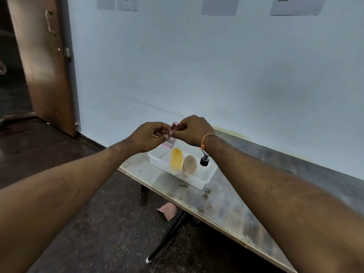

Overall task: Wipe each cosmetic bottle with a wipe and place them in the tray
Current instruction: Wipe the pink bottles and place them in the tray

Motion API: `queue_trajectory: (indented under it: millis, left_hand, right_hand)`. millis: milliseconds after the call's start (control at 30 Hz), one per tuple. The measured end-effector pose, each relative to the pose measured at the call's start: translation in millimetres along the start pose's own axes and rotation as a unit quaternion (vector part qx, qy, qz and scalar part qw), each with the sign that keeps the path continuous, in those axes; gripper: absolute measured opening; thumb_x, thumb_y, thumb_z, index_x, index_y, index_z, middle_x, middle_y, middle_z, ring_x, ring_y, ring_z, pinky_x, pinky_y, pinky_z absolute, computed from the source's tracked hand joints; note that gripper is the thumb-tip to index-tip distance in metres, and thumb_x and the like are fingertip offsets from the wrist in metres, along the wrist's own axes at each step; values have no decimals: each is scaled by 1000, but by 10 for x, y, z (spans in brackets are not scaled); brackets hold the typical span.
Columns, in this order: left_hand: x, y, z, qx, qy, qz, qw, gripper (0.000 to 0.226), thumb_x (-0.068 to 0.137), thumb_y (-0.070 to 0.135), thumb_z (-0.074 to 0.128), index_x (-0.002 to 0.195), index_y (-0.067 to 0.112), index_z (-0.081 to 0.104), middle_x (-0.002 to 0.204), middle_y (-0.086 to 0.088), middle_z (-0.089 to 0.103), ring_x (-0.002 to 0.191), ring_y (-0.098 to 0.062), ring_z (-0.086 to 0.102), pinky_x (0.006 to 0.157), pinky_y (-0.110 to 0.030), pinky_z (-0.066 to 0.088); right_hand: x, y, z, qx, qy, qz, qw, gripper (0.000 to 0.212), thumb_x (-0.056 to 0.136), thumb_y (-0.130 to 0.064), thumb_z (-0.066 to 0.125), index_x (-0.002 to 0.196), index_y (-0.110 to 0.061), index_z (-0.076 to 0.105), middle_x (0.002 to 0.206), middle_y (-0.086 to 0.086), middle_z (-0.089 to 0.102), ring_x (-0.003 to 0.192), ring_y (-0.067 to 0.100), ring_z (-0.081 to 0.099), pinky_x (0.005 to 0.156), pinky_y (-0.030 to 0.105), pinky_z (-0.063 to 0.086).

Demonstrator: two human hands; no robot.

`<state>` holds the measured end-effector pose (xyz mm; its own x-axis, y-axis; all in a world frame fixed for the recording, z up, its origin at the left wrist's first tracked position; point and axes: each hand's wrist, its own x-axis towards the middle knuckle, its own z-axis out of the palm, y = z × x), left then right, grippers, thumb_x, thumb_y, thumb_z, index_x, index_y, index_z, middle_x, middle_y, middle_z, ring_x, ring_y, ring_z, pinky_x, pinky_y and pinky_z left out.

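— Pink bottle (171, 134): where is it?

— Up in the air above the far left end of the tray (202, 183), held between both hands. The left hand (147, 137) has its fingers curled round the lower, clear part; the right hand (194, 131) pinches it near the pink cap.

— And in the tray?

— From left to right a yellow bottle (175, 160), a beige bottle (189, 165) and a black-capped bottle (204, 160). The tray sits on the worn table (246, 209) by the wall.

— A wipe?

— None can be made out in the hands. A pink cloth (168, 210) lies on the floor under the table edge.
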<state>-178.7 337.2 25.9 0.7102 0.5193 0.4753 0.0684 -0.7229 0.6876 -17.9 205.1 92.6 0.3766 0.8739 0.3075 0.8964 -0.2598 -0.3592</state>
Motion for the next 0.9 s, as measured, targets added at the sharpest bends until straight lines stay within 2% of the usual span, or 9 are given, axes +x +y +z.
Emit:
queue_trajectory:
  millis: [100,133,200,233,333,500,700,900]
  left_hand:
    - [33,-188,44,-11,-11,-13,1000,26,101,12,72,120,30,74,113,10,79,108,-5,74,104,-36,58]
    - [42,-269,64,3,-7,-9,1000,25,101,21,73,123,30,74,115,14,79,112,-3,73,108,-41,56]
    - [21,-375,90,64,7,-22,998,32,96,49,70,127,41,71,113,27,76,120,2,67,112,-49,48]
    - [13,-417,99,90,10,-37,995,35,95,55,67,128,45,69,111,32,74,123,3,65,113,-49,42]
    - [7,-510,155,124,27,-60,990,31,102,47,67,132,44,68,104,33,72,126,3,62,107,-44,30]
    - [-40,-632,299,149,6,-82,985,29,103,44,66,132,41,68,93,36,66,106,10,59,118,-52,20]
    - [-75,-700,412,177,-24,-86,980,35,102,48,65,135,38,66,111,24,75,124,-3,65,122,-60,8]
    - [-95,-705,406,207,-59,-84,973,31,102,46,64,132,40,67,117,22,76,126,-1,64,121,-60,4]
  right_hand:
    - [100,-31,124,-22,-7,12,1000,42,82,-56,77,64,-21,64,62,-3,61,65,18,58,55,29,38]
    - [127,-34,161,-28,-10,15,999,42,82,-56,76,64,-21,64,61,-3,60,64,19,58,55,28,38]
    - [172,-45,235,-41,-21,15,999,43,83,-59,75,64,-22,65,62,-2,60,64,19,57,56,29,39]
    - [192,-53,281,-51,-25,15,998,44,83,-60,74,64,-21,65,62,-2,60,65,20,58,56,29,40]
    - [244,-69,431,-82,-38,16,996,45,81,-65,70,72,-21,71,69,-2,66,72,22,66,64,33,51]
    - [258,-16,617,-121,-65,35,990,42,80,-63,70,74,-22,71,74,-4,66,82,24,68,76,36,53]
    - [279,37,686,-135,-108,55,983,45,69,-66,81,68,-23,65,71,-5,61,84,26,65,85,41,55]
    - [273,45,750,-156,-115,60,979,47,70,-66,80,68,-22,63,70,-4,60,81,26,64,84,41,53]
